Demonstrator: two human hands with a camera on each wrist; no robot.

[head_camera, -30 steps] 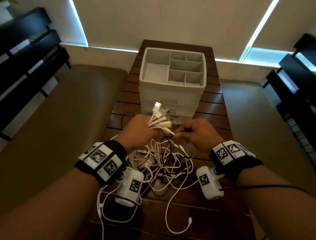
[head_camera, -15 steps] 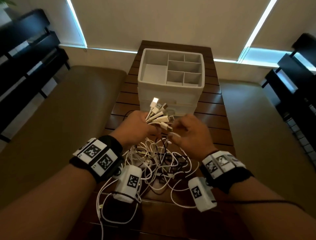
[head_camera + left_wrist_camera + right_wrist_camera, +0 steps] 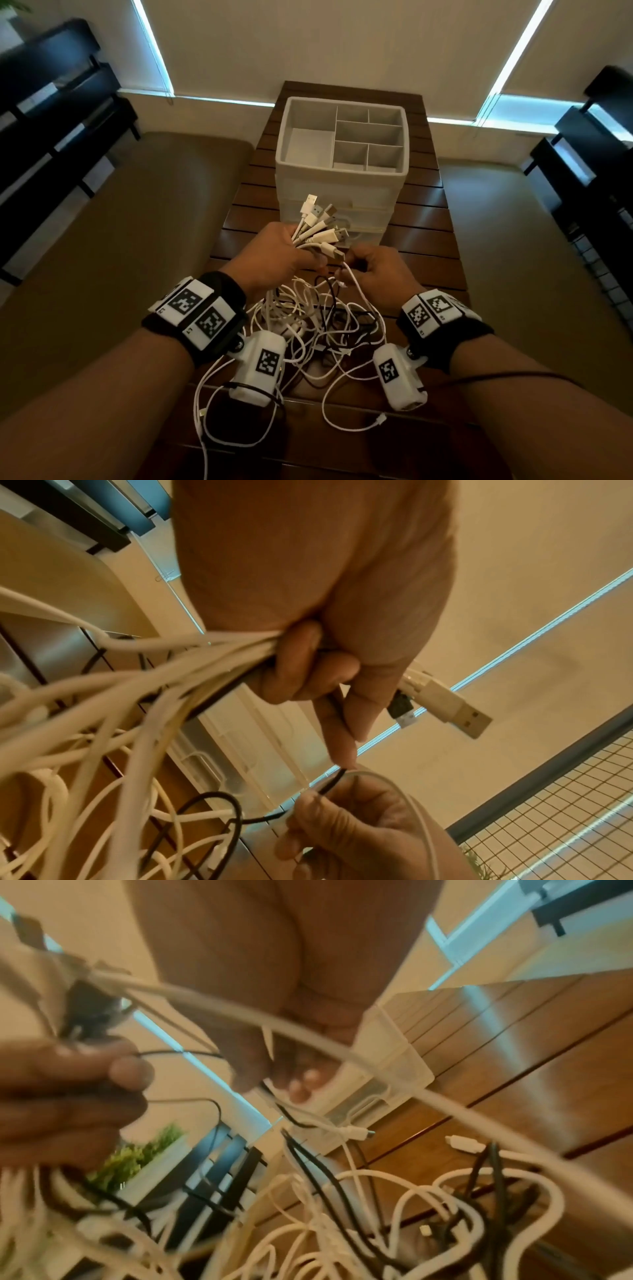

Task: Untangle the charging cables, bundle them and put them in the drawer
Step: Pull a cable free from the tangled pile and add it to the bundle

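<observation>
My left hand (image 3: 274,255) grips a fan of white cables just below their USB plugs (image 3: 322,222), which point up and away from me; the left wrist view shows the curled fingers (image 3: 301,666) round the strands and one plug (image 3: 452,710) sticking out. The rest of the cables (image 3: 315,329) hang in a tangle of white and black loops onto the table. My right hand (image 3: 373,270), close beside the left, pinches a thin white cable (image 3: 352,284) and a black strand (image 3: 330,783). The white drawer unit (image 3: 342,205) stands just beyond the hands, drawers closed.
The unit's top is an open divided tray (image 3: 287,137). The dark slatted wooden table (image 3: 428,219) is narrow, with tan cushioned seats (image 3: 120,222) on both sides. Black shelving (image 3: 51,102) lines the left and right walls. A loose cable end (image 3: 380,418) lies near the front.
My left hand has lifted the plug bundle slightly higher. My right hand has shifted lower beside it and now pinches a thin white cable and a black strand pulled out of the tangle.
</observation>
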